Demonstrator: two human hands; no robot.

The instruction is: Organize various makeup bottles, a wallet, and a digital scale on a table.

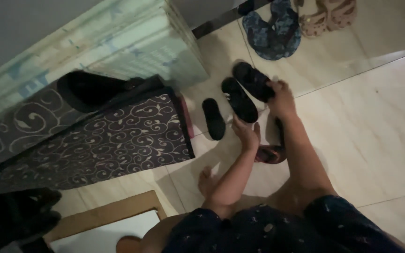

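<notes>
The right hand (281, 99) grips the near end of a black sandal (253, 80), fingers curled over its edge, holding it just above the tiled floor (376, 122). The left hand (245, 133) closes on the near end of a second black sandal (239, 99), which lies beside the first. A third black sandal (213, 118) rests just left of them. Farther back lie blue flip-flops (273, 30) and tan sandals (329, 14). A swirl-patterned dark mat (118, 136) lies at the left.

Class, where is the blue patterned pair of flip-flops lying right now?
In the head view, the blue flip-flops lie on the tiled floor at top centre, left of the tan sandals and beyond the black sandal in the right hand.
</notes>
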